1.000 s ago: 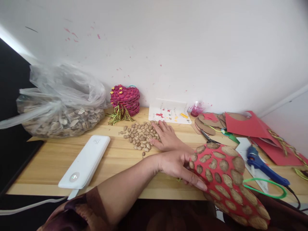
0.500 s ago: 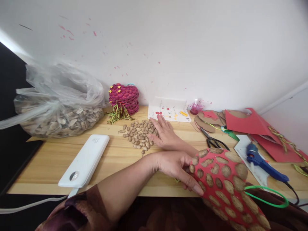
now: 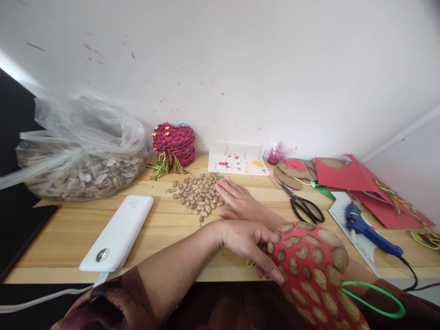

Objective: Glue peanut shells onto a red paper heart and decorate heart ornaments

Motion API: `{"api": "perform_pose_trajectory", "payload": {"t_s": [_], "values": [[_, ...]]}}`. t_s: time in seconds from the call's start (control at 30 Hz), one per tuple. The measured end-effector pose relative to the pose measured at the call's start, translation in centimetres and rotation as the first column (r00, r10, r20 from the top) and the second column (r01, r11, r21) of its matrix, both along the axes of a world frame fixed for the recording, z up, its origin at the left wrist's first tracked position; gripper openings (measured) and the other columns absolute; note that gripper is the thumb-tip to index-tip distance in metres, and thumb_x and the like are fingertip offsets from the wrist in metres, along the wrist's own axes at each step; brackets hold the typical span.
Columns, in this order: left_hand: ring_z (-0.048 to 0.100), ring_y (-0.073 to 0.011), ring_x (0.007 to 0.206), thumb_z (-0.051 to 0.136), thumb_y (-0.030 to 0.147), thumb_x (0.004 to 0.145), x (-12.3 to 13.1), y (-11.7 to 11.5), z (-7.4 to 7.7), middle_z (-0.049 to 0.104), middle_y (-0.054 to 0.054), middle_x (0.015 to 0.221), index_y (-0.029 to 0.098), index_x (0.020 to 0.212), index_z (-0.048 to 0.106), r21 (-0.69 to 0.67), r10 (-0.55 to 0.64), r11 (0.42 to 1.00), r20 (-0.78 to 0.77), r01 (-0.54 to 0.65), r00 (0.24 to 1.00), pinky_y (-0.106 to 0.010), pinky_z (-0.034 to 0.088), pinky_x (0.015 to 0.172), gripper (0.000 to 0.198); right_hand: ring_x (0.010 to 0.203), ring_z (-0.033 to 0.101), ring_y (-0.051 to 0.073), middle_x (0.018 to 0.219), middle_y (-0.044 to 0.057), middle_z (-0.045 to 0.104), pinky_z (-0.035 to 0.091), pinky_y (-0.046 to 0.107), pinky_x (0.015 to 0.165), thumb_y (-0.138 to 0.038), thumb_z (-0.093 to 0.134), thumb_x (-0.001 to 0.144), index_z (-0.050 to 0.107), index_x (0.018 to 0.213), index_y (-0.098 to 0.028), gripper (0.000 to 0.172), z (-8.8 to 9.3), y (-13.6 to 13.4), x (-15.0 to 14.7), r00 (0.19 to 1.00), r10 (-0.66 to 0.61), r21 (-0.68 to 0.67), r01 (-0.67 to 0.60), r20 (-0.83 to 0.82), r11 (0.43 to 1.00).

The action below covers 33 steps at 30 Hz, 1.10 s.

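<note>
My left hand (image 3: 247, 240) grips the edge of a red piece (image 3: 299, 256) covered with peanut shell halves, tilted at the front right above my lap. A green loop (image 3: 385, 305) hangs from its right side. Behind it my right arm crosses under the left wrist. My right hand (image 3: 242, 201) lies stretched out, palm down, its fingertips beside the right edge of a pile of peanuts (image 3: 199, 192) on the wooden table (image 3: 165, 233). Nothing shows in its fingers.
At left lie a plastic bag of shells (image 3: 89, 174) and a white power bank (image 3: 117, 233). Behind stand purple decorated pieces (image 3: 175, 142) and a sticker sheet (image 3: 237, 158). To the right are scissors (image 3: 304, 204), a blue glue gun (image 3: 371, 231) and red card (image 3: 347, 176).
My right hand has drawn back a little toward me from the peanuts, its fingers now closer together. My left hand keeps its grip on the red piece. The view has shifted slightly.
</note>
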State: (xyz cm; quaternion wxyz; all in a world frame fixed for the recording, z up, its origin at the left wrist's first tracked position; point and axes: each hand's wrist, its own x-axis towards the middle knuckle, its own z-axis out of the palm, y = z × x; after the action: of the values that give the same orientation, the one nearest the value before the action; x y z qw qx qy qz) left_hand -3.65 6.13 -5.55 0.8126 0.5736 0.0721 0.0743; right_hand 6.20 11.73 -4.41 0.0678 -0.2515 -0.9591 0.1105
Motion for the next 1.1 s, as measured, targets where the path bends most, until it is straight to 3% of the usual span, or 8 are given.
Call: {"api": "perform_pose_trajectory", "payload": {"t_s": [0.23, 0.47, 0.7, 0.87, 1.0, 1.1], "values": [[0.069, -0.0143, 0.068, 0.098, 0.046, 0.052, -0.4, 0.3, -0.3, 0.077, 0.000, 0.082, 0.018, 0.090, 0.080, -0.030, 0.012, 0.999, -0.005, -0.013, 1.000, -0.024, 0.060, 0.065, 0.051, 0.161, 0.007, 0.037, 0.172, 0.021, 0.018, 0.017, 0.060, 0.126, -0.071, 0.036, 0.099, 0.020, 0.165, -0.009, 0.092, 0.1, 1.3, -1.7, 0.997, -0.012, -0.050, 0.016, 0.073, 0.999], [0.070, -0.0136, 0.070, 0.098, 0.041, 0.055, -0.2, 0.4, -0.6, 0.077, 0.000, 0.086, 0.018, 0.094, 0.080, -0.048, -0.012, 0.999, 0.005, 0.012, 1.000, -0.023, 0.060, 0.068, 0.049, 0.159, 0.013, 0.041, 0.170, 0.024, 0.021, 0.019, 0.063, 0.124, -0.074, 0.034, 0.097, 0.026, 0.164, -0.009, 0.094, 0.2, 1.2, -0.9, 0.996, -0.012, -0.027, 0.015, 0.094, 1.000], [0.070, -0.0129, 0.072, 0.098, 0.038, 0.055, -0.3, 0.5, -0.6, 0.076, 0.000, 0.085, 0.016, 0.093, 0.079, -0.043, -0.020, 0.999, -0.006, 0.019, 1.000, -0.021, 0.060, 0.068, 0.048, 0.159, 0.010, 0.042, 0.171, 0.025, 0.016, 0.018, 0.063, 0.125, -0.075, 0.035, 0.097, 0.022, 0.165, -0.010, 0.095, 0.1, 0.9, -1.1, 0.993, -0.038, -0.030, 0.042, 0.116, 0.999], [0.069, -0.0121, 0.070, 0.099, 0.035, 0.054, -0.4, 0.5, -0.2, 0.075, 0.001, 0.083, 0.016, 0.091, 0.078, -0.040, -0.011, 0.999, -0.013, 0.010, 1.000, -0.021, 0.059, 0.067, 0.047, 0.159, 0.006, 0.044, 0.172, 0.021, 0.015, 0.017, 0.069, 0.122, -0.074, 0.038, 0.097, 0.023, 0.166, -0.019, 0.089, 0.1, 0.8, -1.4, 0.990, -0.040, -0.045, 0.046, 0.139, 0.998], [0.068, -0.0131, 0.069, 0.100, 0.037, 0.052, -0.5, 0.3, 0.3, 0.074, 0.001, 0.081, 0.017, 0.088, 0.078, -0.024, -0.002, 1.000, -0.008, 0.002, 1.000, -0.022, 0.059, 0.066, 0.046, 0.160, 0.010, 0.041, 0.172, 0.019, 0.021, 0.017, 0.067, 0.123, -0.063, 0.038, 0.103, 0.025, 0.165, -0.018, 0.078, 1.0, 1.5, -1.5, 0.987, -0.159, -0.009, 0.160, 0.031, 0.987], [0.067, -0.0135, 0.067, 0.098, 0.045, 0.054, -0.5, 0.2, 0.5, 0.073, 0.000, 0.078, 0.018, 0.088, 0.078, -0.005, 0.018, 1.000, 0.009, -0.018, 1.000, -0.023, 0.059, 0.064, 0.047, 0.157, 0.022, 0.039, 0.165, 0.018, 0.039, 0.022, 0.062, 0.122, -0.047, 0.044, 0.104, 0.050, 0.154, -0.018, 0.058, 1.4, 2.7, -2.0, 0.962, -0.270, 0.010, 0.270, -0.045, 0.963]]}}
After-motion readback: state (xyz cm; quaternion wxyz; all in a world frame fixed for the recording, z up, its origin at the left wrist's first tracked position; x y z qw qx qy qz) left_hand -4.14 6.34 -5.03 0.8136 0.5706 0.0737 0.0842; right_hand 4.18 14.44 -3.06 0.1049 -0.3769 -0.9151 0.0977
